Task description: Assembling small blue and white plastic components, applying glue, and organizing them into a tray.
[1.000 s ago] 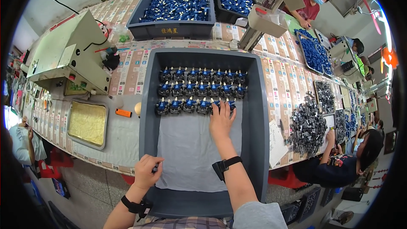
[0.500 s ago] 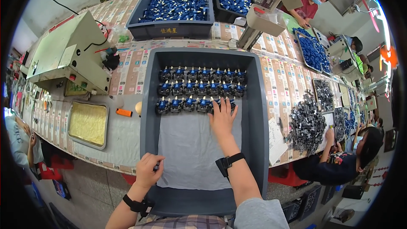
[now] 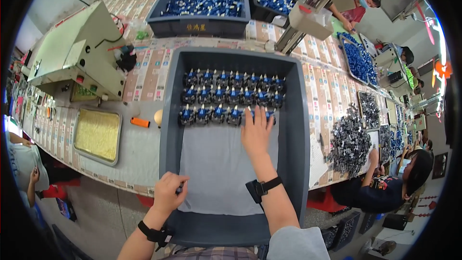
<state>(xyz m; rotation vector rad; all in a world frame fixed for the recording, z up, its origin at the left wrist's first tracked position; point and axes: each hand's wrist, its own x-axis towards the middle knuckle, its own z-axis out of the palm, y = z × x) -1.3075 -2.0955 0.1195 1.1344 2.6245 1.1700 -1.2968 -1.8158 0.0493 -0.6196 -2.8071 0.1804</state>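
"Where are the blue toys (image 3: 219, 114)?"
"In rows inside the grey bin (image 3: 170, 154)."
"What's near them?"
"Right hand (image 3: 256, 137), fingers apart, over the nearest toys; left hand (image 3: 166, 190) curls around something dark (image 3: 180, 188)."

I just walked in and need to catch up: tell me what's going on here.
A person is working over a grey tub with three rows of small blue-and-black pieces in its far part. The right hand has its fingers at the right end of the nearest row; whether they touch isn't clear. The left hand, at the tub's near left, holds a small dark thing, mostly hidden. A pale sheet shows in front of the rows.
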